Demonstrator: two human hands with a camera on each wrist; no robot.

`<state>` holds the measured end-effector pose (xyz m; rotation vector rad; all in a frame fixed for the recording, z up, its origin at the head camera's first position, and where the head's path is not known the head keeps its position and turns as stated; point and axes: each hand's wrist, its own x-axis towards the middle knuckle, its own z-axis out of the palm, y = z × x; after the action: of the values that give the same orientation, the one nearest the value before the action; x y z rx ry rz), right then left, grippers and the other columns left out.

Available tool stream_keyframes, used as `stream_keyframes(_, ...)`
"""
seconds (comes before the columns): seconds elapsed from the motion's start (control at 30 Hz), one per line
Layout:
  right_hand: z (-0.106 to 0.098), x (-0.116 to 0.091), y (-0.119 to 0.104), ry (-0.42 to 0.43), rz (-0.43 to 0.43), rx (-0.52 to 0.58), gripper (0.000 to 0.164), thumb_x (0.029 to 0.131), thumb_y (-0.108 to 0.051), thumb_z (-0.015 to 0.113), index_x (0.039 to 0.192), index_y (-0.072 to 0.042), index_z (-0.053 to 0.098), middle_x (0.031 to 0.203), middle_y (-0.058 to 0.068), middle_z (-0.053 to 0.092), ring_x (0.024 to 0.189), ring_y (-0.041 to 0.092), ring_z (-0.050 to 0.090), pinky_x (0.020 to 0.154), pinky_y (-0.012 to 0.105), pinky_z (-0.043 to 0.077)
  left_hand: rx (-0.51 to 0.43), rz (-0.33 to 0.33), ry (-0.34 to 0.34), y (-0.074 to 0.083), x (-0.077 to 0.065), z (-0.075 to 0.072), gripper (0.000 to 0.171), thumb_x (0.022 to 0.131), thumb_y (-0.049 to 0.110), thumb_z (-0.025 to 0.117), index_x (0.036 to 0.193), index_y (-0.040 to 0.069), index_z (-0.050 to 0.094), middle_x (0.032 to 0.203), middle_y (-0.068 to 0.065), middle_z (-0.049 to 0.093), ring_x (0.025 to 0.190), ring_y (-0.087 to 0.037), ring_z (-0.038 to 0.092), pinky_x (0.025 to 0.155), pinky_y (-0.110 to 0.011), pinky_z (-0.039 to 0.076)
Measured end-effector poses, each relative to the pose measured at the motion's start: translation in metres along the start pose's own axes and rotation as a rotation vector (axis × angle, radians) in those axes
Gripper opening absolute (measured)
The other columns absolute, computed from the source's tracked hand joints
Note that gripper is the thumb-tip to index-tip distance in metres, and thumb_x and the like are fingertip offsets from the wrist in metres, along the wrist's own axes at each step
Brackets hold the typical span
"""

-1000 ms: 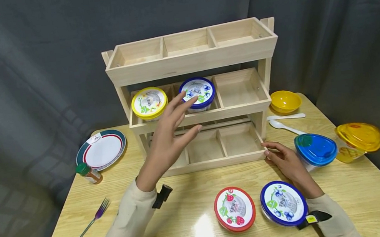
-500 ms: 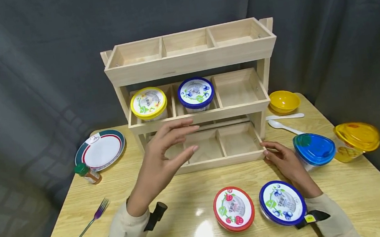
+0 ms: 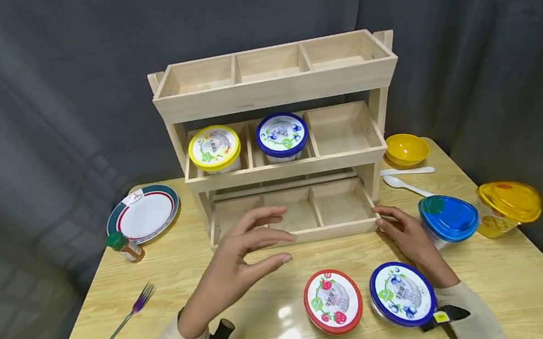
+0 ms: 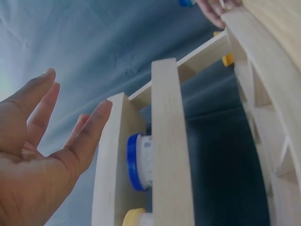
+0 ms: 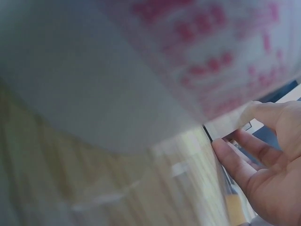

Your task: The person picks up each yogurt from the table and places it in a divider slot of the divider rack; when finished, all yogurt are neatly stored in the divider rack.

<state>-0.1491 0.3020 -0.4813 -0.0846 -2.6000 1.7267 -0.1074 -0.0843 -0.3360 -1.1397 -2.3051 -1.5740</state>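
In the head view my left hand point(image 3: 239, 264) hovers in front of the lowest tier of a wooden rack point(image 3: 275, 93), fingers spread and nothing in it. My right hand point(image 3: 410, 238) holds the front right corner of that tier between thumb and fingers. On the middle tier, a yellow-lidded tub point(image 3: 214, 149) stands in the left compartment and a blue-lidded tub point(image 3: 282, 135) in the middle one. A red-lidded tub point(image 3: 333, 301) and another blue-lidded tub point(image 3: 403, 294) stand on the table before the rack. A tub's side point(image 5: 117, 70) fills much of the right wrist view.
Left lie a plate point(image 3: 149, 215), a green-capped jar point(image 3: 125, 247) and a fork point(image 3: 115, 335). To the right are a yellow bowl point(image 3: 407, 149), a white knife point(image 3: 408, 171), a white spoon point(image 3: 407, 185), a blue-lidded container point(image 3: 449, 218) and a yellow-lidded one point(image 3: 508, 203).
My left hand has moved down and away from the blue-lidded tub on the middle tier, to in front of the lowest tier. The right hand stays at the rack's corner.
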Motion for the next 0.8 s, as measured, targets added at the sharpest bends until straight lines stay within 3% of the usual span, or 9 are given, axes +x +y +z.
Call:
stream_keyframes(0.2, -0.001, 0.001, -0.001, -0.004, -0.004, 0.006, 0.044, 0.115, -0.017, 0.056, 0.156, -0.001, 0.054, 0.163, 0.026, 0.045, 0.124, 0.024, 0.066, 0.091, 0.014, 0.055, 0.049, 0.006, -0.086, -0.004, -0.009, 0.007, 0.031, 0.093, 0.008, 0.087, 0.122, 0.016, 0.082, 0.154, -0.004, 0.057, 0.140, -0.025, 0.058, 0.113, -0.040, 0.052)
stream_keyframes(0.37, -0.001, 0.001, -0.001, 0.005, -0.037, 0.028, 0.041, 0.115, -0.013, 0.056, 0.154, 0.002, 0.055, 0.161, 0.028, 0.046, 0.111, -0.003, 0.062, 0.089, 0.013, 0.055, 0.020, -0.018, -0.156, -0.009, -0.017, 0.010, 0.049, 0.092, 0.011, 0.089, 0.139, 0.017, 0.075, 0.160, -0.001, 0.052, 0.142, -0.022, 0.057, 0.107, -0.043, 0.057)
stream_keyframes(0.47, 0.000, 0.001, 0.000, 0.008, -0.066, 0.041, 0.040, 0.115, -0.010, 0.056, 0.152, 0.005, 0.056, 0.160, 0.029, 0.047, 0.105, -0.012, 0.060, 0.089, 0.013, 0.055, -0.005, -0.035, -0.186, -0.015, -0.022, 0.016, 0.057, 0.094, 0.010, 0.087, 0.147, 0.016, 0.068, 0.163, -0.003, 0.047, 0.144, -0.024, 0.054, 0.101, -0.043, 0.060)
stream_keyframes(0.67, -0.001, 0.000, 0.000, 0.013, -0.065, 0.038, 0.040, 0.115, -0.011, 0.056, 0.152, 0.004, 0.056, 0.159, 0.030, 0.047, 0.103, -0.011, 0.061, 0.087, 0.013, 0.055, 0.001, -0.068, -0.244, -0.024, -0.029, 0.032, 0.054, 0.097, 0.017, 0.085, 0.148, 0.015, 0.067, 0.164, -0.005, 0.048, 0.145, -0.022, 0.053, 0.103, -0.040, 0.058)
stream_keyframes(0.8, 0.001, 0.000, 0.000, 0.003, -0.046, 0.035, 0.041, 0.114, -0.011, 0.057, 0.153, 0.003, 0.055, 0.161, 0.029, 0.046, 0.106, -0.009, 0.061, 0.089, 0.014, 0.056, 0.011, -0.148, -0.307, -0.028, -0.035, 0.041, 0.055, 0.097, 0.024, 0.085, 0.149, 0.022, 0.067, 0.166, 0.001, 0.045, 0.150, -0.022, 0.048, 0.109, -0.039, 0.054)
